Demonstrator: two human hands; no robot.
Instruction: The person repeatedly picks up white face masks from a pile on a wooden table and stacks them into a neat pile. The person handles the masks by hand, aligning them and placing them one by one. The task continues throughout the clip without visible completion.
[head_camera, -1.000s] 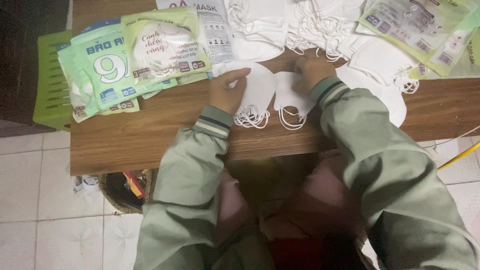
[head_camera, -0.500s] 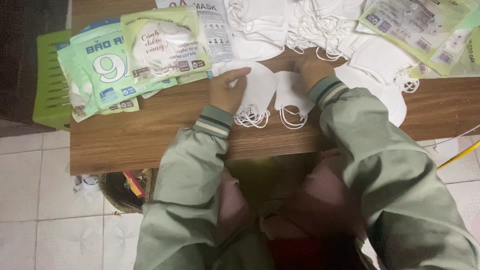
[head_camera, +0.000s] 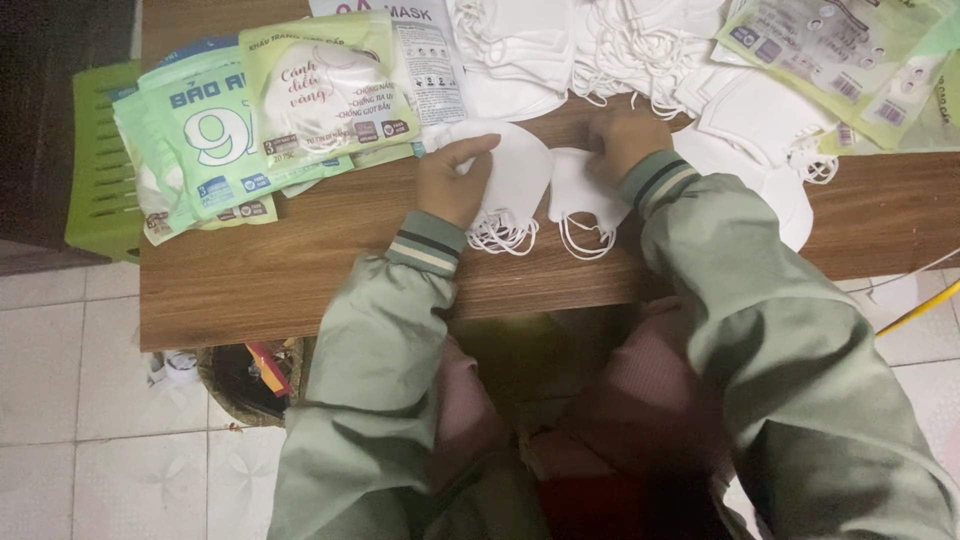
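Observation:
My left hand (head_camera: 452, 182) grips a folded white face mask (head_camera: 515, 175) at its left edge, thumb on top, its ear loops dangling toward me. My right hand (head_camera: 622, 140) rests on a second white mask (head_camera: 580, 192) lying right beside the first, fingers curled over its upper edge. Both masks lie on the brown wooden table (head_camera: 300, 270). Both arms wear pale green sleeves with striped cuffs.
A stack of green sealed mask packets (head_camera: 260, 120) lies at the left. Loose white masks (head_camera: 600, 40) are heaped at the back, more at the right (head_camera: 760, 140). Printed packets (head_camera: 850, 60) fill the far right corner. A green plastic stool (head_camera: 100, 160) and a basket (head_camera: 250, 380) stand left of the table.

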